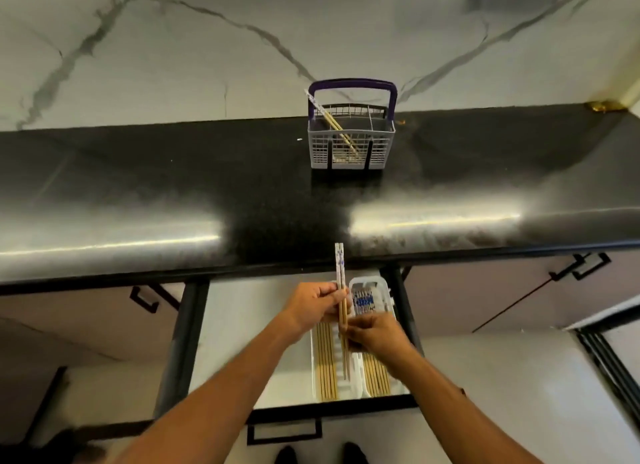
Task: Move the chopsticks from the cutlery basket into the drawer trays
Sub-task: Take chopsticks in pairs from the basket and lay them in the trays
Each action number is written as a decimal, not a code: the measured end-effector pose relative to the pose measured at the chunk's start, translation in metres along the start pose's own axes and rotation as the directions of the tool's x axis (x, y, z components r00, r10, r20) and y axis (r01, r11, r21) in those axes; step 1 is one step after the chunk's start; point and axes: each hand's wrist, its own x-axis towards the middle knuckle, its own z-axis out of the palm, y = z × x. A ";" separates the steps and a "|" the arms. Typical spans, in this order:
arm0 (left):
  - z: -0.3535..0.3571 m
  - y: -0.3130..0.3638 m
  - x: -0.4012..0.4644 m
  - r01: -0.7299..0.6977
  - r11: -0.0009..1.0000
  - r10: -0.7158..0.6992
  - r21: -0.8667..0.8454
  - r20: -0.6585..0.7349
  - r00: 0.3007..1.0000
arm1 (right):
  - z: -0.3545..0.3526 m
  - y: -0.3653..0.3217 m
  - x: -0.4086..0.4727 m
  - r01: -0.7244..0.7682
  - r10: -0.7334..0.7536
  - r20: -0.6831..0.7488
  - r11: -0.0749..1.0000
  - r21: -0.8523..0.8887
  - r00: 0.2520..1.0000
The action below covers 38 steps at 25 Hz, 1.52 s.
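Mid-transfer. Left hand [313,304] and right hand [372,335] both pinch one pair of chopsticks [341,290], held upright-ish over the open drawer's trays [346,380]. Next, probably: lower the pair flat beside those already lying there. One pair remains in the cutlery basket [349,145] on the table [173,172].

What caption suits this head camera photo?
Both hands, left and right, hold a chopstick pair above the drawer trays.
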 end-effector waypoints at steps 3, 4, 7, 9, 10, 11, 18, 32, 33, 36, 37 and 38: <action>-0.002 -0.034 0.012 0.085 0.996 -0.084 0.019 -0.029 0.996 | 0.018 0.022 0.017 -0.046 0.043 -0.051 0.997 -0.063 0.998; -0.006 -0.044 0.017 0.103 0.989 -0.097 0.102 -0.064 0.993 | 0.023 0.026 0.022 -0.059 0.050 -0.097 0.994 -0.095 0.994; -0.018 -0.072 0.031 0.190 0.906 -0.103 0.378 -0.240 0.965 | 0.041 0.039 0.036 -0.126 0.051 -0.239 0.944 -0.306 0.970; -0.024 -0.088 0.036 0.279 0.876 -0.161 0.394 -0.306 0.938 | 0.052 0.046 0.046 -0.209 0.091 -0.299 0.896 -0.391 0.950; -0.027 -0.094 0.039 0.326 0.855 -0.203 0.404 -0.317 0.926 | 0.058 0.050 0.050 -0.249 0.104 -0.331 0.866 -0.433 0.938; -0.029 -0.098 0.042 0.361 0.832 -0.237 0.422 -0.318 0.918 | 0.063 0.053 0.055 -0.290 0.108 -0.370 0.828 -0.480 0.923; -0.033 -0.112 0.047 0.413 0.787 -0.332 0.459 -0.249 0.910 | 0.083 0.049 0.077 -0.418 0.130 -0.428 0.583 -0.697 0.895; -0.035 -0.128 0.053 0.414 0.823 -0.358 0.388 -0.212 0.909 | 0.088 0.049 0.098 -0.360 0.095 -0.377 0.575 -0.735 0.921; -0.035 -0.128 0.053 0.413 0.824 -0.356 0.389 -0.212 0.910 | 0.088 0.051 0.098 -0.350 0.091 -0.366 0.574 -0.740 0.926; -0.036 -0.127 0.054 0.418 0.822 -0.360 0.386 -0.217 0.908 | 0.089 0.053 0.096 -0.320 0.067 -0.341 0.549 -0.772 0.938; -0.035 -0.127 0.054 0.422 0.821 -0.364 0.384 -0.217 0.906 | 0.089 0.054 0.095 -0.313 0.059 -0.337 0.547 -0.776 0.940; -0.035 -0.127 0.053 0.424 0.823 -0.366 0.378 -0.219 0.905 | 0.089 0.055 0.094 -0.308 0.054 -0.334 0.541 -0.782 0.941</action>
